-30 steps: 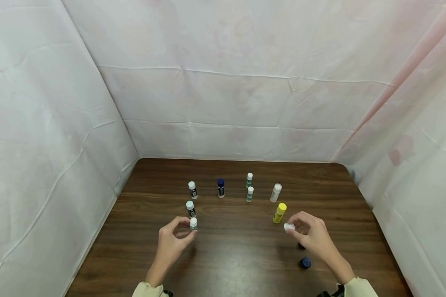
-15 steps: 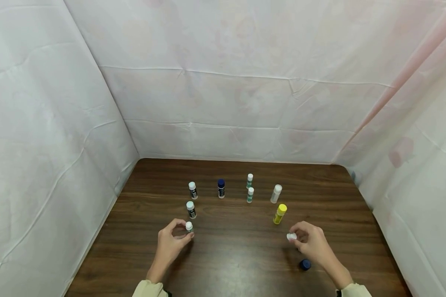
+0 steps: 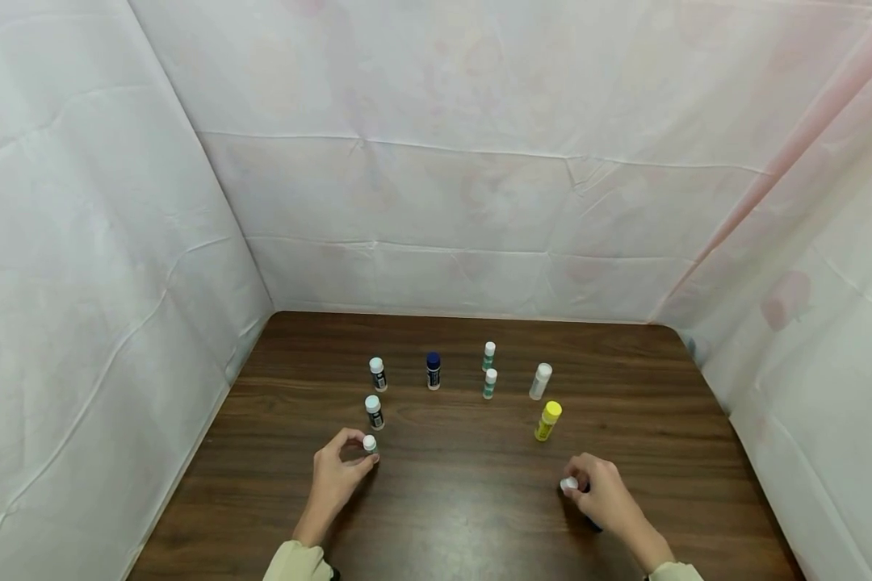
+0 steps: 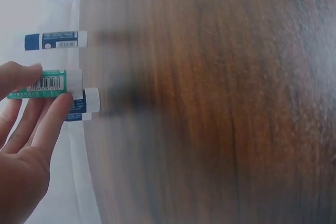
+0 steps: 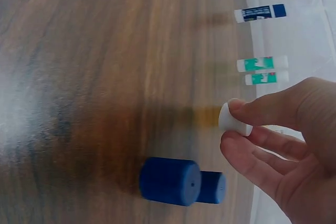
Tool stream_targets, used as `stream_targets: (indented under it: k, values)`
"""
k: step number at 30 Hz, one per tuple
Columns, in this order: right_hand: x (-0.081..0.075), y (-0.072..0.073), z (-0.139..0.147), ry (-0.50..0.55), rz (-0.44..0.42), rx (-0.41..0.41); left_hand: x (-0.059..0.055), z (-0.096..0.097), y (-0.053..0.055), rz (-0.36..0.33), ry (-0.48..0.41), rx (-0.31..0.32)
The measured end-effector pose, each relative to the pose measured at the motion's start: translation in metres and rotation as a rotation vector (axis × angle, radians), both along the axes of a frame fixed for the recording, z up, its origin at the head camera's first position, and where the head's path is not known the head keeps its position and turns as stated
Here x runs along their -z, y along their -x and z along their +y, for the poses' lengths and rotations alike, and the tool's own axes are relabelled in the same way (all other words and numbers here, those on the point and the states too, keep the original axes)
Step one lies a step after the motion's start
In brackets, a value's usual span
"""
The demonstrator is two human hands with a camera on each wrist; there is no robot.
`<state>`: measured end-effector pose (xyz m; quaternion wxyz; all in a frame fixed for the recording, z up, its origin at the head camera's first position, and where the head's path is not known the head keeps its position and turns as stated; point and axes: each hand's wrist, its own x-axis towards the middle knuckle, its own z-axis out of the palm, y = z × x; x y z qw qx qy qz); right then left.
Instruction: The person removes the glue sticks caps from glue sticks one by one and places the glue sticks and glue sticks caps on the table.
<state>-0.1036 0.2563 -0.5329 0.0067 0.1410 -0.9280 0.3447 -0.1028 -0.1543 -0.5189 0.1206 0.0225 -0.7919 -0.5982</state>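
My left hand (image 3: 334, 474) pinches a green-labelled glue stick (image 4: 51, 83) between thumb and fingers at the table's left front. Its white top (image 3: 370, 442) points up in the head view, and its barcode faces the left wrist camera. Over at the right, my right hand (image 3: 601, 491) pinches a small white cap (image 5: 234, 121) between thumb and fingertips, low over the wood. A large blue cap (image 5: 169, 181) and a smaller blue cap (image 5: 212, 187) stand on the table beside this hand; in the head view the hand mostly hides them.
Beyond my left hand stand two navy glue sticks (image 3: 375, 413) with white tops and a blue-capped one (image 3: 433, 371). Two small green sticks (image 3: 489, 384), a white stick (image 3: 541, 381) and a yellow stick (image 3: 548, 421) stand farther right. White cloth (image 3: 436, 202) walls the brown table (image 3: 465, 516).
My right hand has come down toward the near edge with the white cap, over the blue caps. The left hand has shifted the green glue stick slightly left and nearer, then stayed almost still.
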Motion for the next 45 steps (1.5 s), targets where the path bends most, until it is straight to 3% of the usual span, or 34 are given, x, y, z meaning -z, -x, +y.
stream_targets:
  k: [6,20,27,32,40,45]
  values:
    - [0.007,-0.001,-0.001,-0.059,-0.011,0.007,0.006,-0.002,0.001,-0.025,0.009,-0.032]
    - [0.014,-0.003,-0.004,-0.129,-0.092,-0.003,0.019,-0.004,0.001,-0.047,0.005,-0.038]
    - [0.011,-0.004,-0.004,-0.137,-0.080,0.019,0.052,-0.010,0.011,-0.041,-0.014,-0.053]
    - [-0.002,-0.007,-0.006,-0.136,-0.069,0.088,0.047,-0.011,0.008,0.007,0.030,-0.074]
    - [-0.026,-0.014,-0.005,-0.027,0.023,0.166,0.025,-0.006,0.002,0.080,0.126,-0.113]
    - [-0.034,-0.017,-0.002,0.031,0.114,0.175,0.008,0.004,-0.003,0.201,0.122,-0.087]
